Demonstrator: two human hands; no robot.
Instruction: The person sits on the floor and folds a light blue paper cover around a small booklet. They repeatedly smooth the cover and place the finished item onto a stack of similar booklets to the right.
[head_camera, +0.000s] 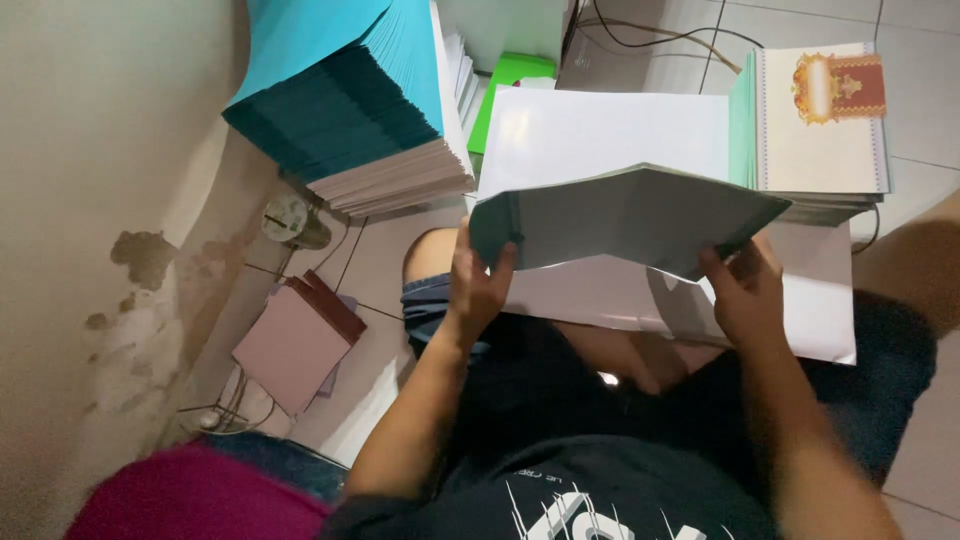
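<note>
Hands apparently folding grey sheet.

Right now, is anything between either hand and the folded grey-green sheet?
Nothing visible. The left hand grips the folded grey-green sheet at its left edge and the right hand grips its right lower edge, both in direct contact, above the white sheets on the lap.

dim indoor light, glare on white sheets, soft blur.
</note>
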